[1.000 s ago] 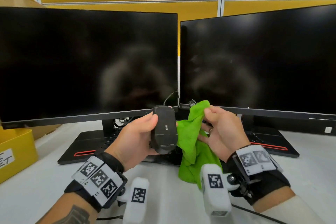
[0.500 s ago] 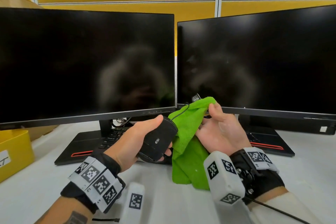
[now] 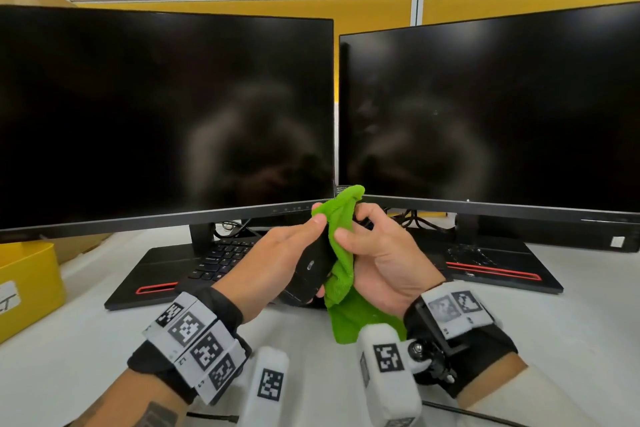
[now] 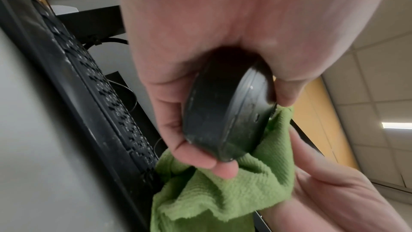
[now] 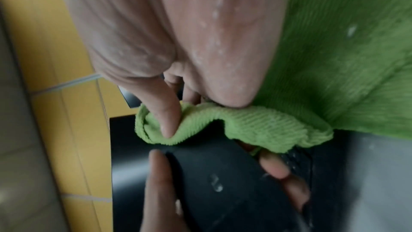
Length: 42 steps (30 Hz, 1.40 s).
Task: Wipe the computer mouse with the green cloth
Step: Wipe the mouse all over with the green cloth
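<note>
Mouse (image 3: 309,269) sits gripped in my left hand (image 3: 273,260), up off the desk (image 3: 86,340). My right hand (image 3: 384,260) pinches the green cloth (image 3: 341,246) against its front end. I should press gently and rub all around. A moment ago the cloth only hung beside it.

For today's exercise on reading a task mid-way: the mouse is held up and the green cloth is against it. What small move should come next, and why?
Probably a short rubbing stroke: the right hand draws the green cloth along the mouse toward its near end. The left hand grips the mouse clear of the desk, and the cloth covers only its far end and one side, leaving the rest bare.
</note>
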### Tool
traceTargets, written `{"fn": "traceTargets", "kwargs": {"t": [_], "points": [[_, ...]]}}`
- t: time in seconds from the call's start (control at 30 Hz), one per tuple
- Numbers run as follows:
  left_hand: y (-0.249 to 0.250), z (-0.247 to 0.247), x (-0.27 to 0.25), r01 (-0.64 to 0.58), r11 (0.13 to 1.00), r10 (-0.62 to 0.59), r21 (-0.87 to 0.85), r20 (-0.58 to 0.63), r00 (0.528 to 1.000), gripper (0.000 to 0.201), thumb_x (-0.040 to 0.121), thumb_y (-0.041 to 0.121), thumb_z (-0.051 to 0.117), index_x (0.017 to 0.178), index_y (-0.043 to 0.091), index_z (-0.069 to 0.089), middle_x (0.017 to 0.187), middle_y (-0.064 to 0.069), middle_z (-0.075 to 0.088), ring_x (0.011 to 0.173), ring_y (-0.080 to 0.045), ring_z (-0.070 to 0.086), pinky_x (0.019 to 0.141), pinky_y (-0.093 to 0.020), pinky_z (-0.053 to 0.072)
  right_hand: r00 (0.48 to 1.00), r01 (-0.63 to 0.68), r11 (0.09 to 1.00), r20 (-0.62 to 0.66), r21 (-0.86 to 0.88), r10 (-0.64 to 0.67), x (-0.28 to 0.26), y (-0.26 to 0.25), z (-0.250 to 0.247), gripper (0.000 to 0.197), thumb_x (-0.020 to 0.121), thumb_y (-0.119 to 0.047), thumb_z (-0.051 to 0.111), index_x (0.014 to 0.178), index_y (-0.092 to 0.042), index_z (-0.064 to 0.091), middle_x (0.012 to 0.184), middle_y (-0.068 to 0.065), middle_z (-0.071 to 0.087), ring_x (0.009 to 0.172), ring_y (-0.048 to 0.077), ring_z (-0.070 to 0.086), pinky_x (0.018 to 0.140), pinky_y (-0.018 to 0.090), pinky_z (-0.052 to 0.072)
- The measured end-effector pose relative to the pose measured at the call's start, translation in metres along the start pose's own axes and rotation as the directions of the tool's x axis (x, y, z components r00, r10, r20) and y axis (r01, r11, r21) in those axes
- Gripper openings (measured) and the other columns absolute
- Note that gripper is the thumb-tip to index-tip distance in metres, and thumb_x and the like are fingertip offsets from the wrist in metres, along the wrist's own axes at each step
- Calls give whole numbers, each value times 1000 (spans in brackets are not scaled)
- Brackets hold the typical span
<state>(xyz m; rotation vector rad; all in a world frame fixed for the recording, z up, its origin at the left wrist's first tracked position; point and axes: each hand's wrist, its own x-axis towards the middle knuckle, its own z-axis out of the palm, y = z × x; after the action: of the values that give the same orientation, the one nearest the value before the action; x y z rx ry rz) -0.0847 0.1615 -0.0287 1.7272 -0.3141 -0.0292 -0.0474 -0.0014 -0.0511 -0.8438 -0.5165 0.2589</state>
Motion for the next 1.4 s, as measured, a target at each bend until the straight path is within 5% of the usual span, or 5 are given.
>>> {"fn": "traceTargets", "kwargs": {"t": [0.27,0.6,1.03,1.17,1.4], "points": [[7,5,-5,50,994,-58,94,92,994,57,105,58,42,90,9,67,60,-16,68,45,-26,63,46,-26,51,938,97,988,-323,-119,-130,5,-9,3,39,89,17,63,79,-12,39,65,13,71,67,26,75,69,46,64],[4,-5,-9,-57,984,-5,171,344,939,44,105,55,51,99,13,63,78,-13,72,55,-27,66,50,-30,55,796,173,984,-594,37,-117,10,-38,-27,15,87,14,67,99,5,65,85,22,74,75,33,74,63,53,63],[7,-57,-9,-100,935,-23,340,340,940,22,87,13,83,101,19,68,74,-16,70,58,-23,64,57,-35,53,702,161,982,-711,94,-47,5,-56,-62,64,67,1,81,129,0,66,123,26,74,107,47,74,87,71,55],[2,-77,-11,-143,972,86,188,283,955,30,77,21,86,100,13,69,91,-44,60,59,-33,57,52,-35,48,680,112,985,-733,134,22,0,-62,-56,38,88,-4,73,126,0,69,126,22,73,113,43,72,79,61,61],[-6,-100,-13,-210,923,275,-323,169,947,66,55,37,103,103,10,67,80,-23,64,51,-29,57,43,-31,46,706,42,984,-702,173,93,-19,-67,-39,36,106,-15,55,139,-5,61,143,13,62,134,38,58,71,57,46]]}}
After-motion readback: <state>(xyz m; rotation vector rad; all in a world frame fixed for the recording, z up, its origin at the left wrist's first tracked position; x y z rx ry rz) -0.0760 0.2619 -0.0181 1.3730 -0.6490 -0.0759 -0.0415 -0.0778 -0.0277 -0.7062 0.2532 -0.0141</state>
